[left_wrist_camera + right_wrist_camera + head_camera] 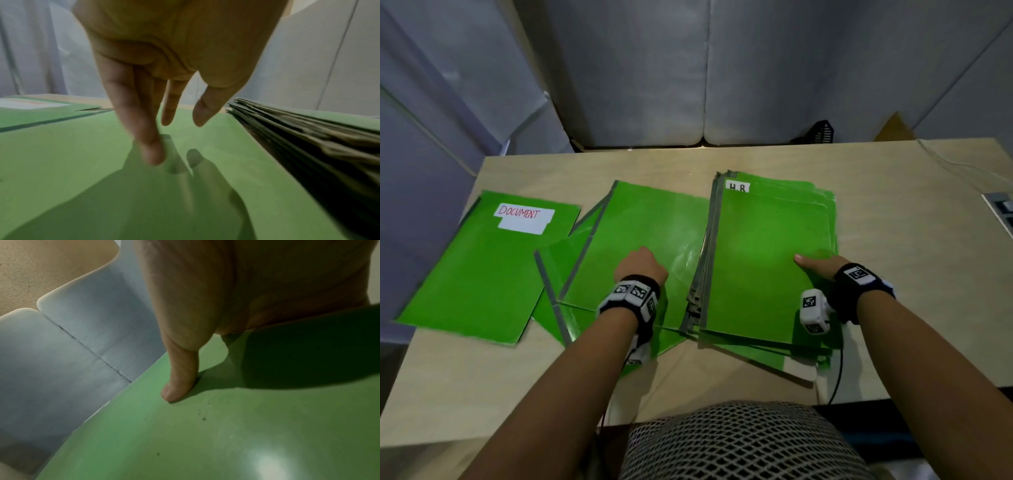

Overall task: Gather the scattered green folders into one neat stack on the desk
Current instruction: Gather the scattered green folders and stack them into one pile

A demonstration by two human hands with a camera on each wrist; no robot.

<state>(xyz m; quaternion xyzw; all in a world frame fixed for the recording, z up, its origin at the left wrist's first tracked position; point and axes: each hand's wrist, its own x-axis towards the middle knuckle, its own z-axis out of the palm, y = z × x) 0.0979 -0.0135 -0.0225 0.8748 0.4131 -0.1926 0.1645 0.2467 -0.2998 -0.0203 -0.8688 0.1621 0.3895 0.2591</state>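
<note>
A thick stack of green folders (pixel 767 260) lies right of centre on the desk (pixel 911 240). My right hand (pixel 815 265) pinches the right edge of its top folder (pixel 205 443): the thumb (pixel 179 386) lies flat on top and the fingers are hidden under the edge. Left of the stack, a few loose green folders overlap at angles. My left hand (pixel 640 267) hangs over the uppermost loose folder (pixel 82 162), fingers straight, one fingertip (pixel 154 154) touching it. The stack's grey edges (pixel 308 138) are close on its right. A folder labelled DOCUMENT (pixel 482 267) lies apart at the far left.
Grey cushions (pixel 688 68) stand behind the desk's far edge. A black object (pixel 822 132) sits behind the back right corner. A socket panel (pixel 1001 212) is set into the desk at the right edge. A thin black cable (pixel 837 377) hangs from my right wrist camera.
</note>
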